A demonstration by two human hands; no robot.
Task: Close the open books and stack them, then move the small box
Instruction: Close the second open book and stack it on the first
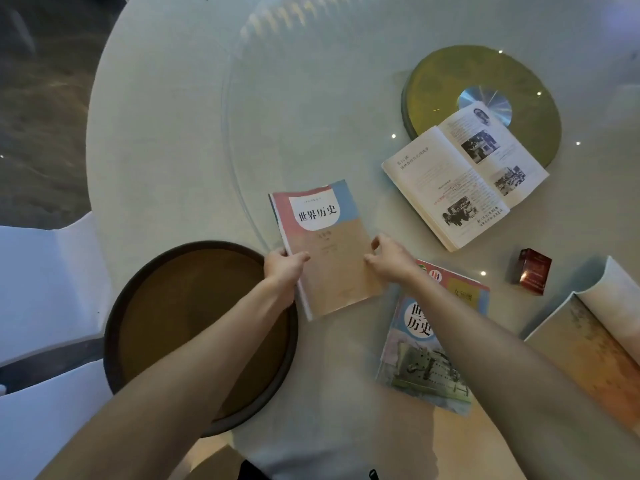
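We look down at a round, pale table (166,109) with a glass turntable at its centre. Our left hand (282,266) grips the spine edge of a closed pink-and-blue textbook (327,244), fingers clamped on it. Our right hand (389,259) pinches the same book's opposite edge. This book appears just closed and not yet stacked. A second closed textbook (429,344) lies just beside it, partly under our right forearm. Two books remain open: one with photographs (460,181) further back, resting partly on a gold disc (481,98), and another (595,341) at the right edge. The small box (530,271), dark red, stands untouched between those open books. We judge the task under halfway. A dark round tray (194,327) overhangs the near edge. White chair covers (45,278) sit left; the floor is dim.
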